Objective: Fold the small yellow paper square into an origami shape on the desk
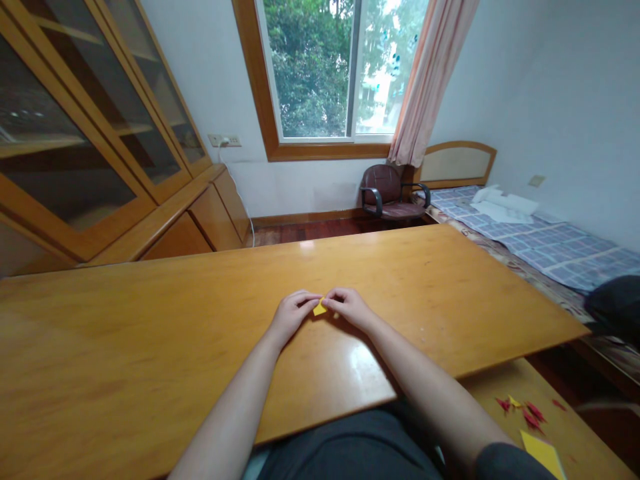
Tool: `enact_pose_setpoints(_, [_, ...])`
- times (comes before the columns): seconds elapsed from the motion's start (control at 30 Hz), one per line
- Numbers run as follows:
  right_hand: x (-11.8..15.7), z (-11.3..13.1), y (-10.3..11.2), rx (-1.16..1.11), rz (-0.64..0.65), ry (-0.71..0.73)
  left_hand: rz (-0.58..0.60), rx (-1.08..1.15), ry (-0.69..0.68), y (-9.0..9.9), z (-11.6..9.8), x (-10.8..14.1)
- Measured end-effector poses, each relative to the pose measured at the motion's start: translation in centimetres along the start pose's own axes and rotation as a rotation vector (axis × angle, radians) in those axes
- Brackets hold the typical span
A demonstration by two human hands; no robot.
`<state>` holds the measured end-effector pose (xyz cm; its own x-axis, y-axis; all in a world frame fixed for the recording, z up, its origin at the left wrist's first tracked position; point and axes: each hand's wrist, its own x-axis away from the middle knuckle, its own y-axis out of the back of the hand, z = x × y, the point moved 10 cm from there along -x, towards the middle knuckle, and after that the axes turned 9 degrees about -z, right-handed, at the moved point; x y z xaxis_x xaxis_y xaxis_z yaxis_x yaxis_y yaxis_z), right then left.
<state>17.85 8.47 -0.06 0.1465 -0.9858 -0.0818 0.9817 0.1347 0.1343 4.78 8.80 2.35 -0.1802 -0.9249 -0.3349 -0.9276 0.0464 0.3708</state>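
A small piece of yellow paper (319,309) is pinched between both hands over the wooden table (200,347). My left hand (294,313) is closed on its left side, thumb and fingertips together. From the right, my right hand (349,305) grips the upper right part of the paper between thumb and fingers. The fingertips of the two hands nearly meet and hide part of the paper's upper edge.
On a lower surface (495,387) at the right lie several small red folded pieces (533,417), a small yellow one (514,402) and a yellow sheet (543,453). Beyond the table are a brown chair (385,190), a bed (530,233) and a cabinet (200,207).
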Motion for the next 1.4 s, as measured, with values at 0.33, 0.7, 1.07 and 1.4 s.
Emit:
enact_pose_setpoints(0.33, [0.0, 0.0, 0.2, 0.011, -0.018, 0.008, 0.021, 0.009, -0.020, -0.1, -0.5, 0.1])
enact_pose_setpoints(0.7, [-0.1, -0.1, 0.4, 0.014, -0.035, -0.001, 0.037, 0.021, -0.027, -0.2, -0.7, 0.2])
enact_pose_setpoints(1.07, [-0.7, -1.1, 1.3, -0.124, -0.130, -0.031, 0.028, 0.193, 0.160, -1.0, 2.1, 0.5])
enact_pose_setpoints(1.4, [-0.7, -1.3, 0.9, -0.101, -0.077, -0.026, -0.105, 0.213, 0.186, 0.6, 3.0, 0.1])
